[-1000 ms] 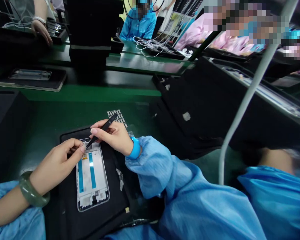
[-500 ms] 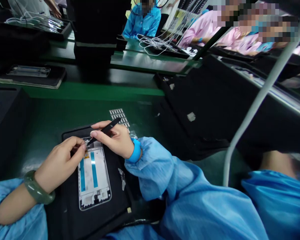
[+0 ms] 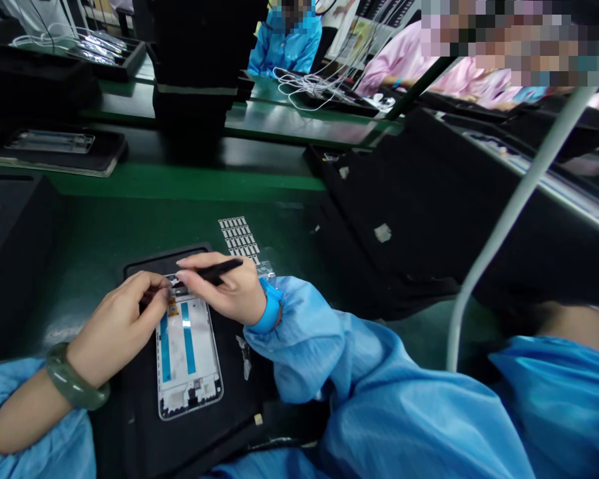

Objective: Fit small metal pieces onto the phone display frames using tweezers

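Note:
A white phone frame with a metal rim and several blue strips lies on a black work mat. My left hand curls over its top end, fingertips on the edge. My right hand holds black tweezers, their tips at the frame's top end, close to my left fingertips. The tips themselves are hidden behind my fingers. Just beyond the mat lies a sheet of small labels. A small orange part shows near the frame's top.
A clear film scrap lies on the mat beside the frame. Black padded covers fill the right, with a white tube in front. Another mat with a frame lies ahead. Co-workers in blue and pink coats sit beyond the bench.
The tweezers have swung from pointing down-left to lying nearly level across the frame's top end. My right hand has turned with them. My left hand has barely moved.

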Action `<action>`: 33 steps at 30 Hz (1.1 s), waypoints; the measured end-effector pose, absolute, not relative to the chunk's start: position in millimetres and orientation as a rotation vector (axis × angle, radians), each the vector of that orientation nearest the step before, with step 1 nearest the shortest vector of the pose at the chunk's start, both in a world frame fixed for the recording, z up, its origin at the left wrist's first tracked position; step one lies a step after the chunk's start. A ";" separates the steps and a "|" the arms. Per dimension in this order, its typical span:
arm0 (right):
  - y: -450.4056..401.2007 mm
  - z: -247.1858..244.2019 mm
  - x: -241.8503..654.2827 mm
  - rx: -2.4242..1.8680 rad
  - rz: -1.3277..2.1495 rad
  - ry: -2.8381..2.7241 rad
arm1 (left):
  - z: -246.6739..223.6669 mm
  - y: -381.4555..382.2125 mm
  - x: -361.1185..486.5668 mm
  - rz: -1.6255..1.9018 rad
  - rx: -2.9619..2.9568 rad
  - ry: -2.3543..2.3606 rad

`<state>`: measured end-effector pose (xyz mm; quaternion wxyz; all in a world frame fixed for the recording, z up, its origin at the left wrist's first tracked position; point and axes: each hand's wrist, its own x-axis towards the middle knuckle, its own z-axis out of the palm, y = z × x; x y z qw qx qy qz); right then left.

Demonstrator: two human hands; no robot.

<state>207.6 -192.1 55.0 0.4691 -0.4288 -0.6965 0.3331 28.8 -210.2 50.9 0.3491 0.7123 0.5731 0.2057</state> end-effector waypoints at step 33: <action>-163.1 15.8 191.3 -1.216 1.367 -1.492 | 12.8 -233.6 6.6 0.511 2.548 1.467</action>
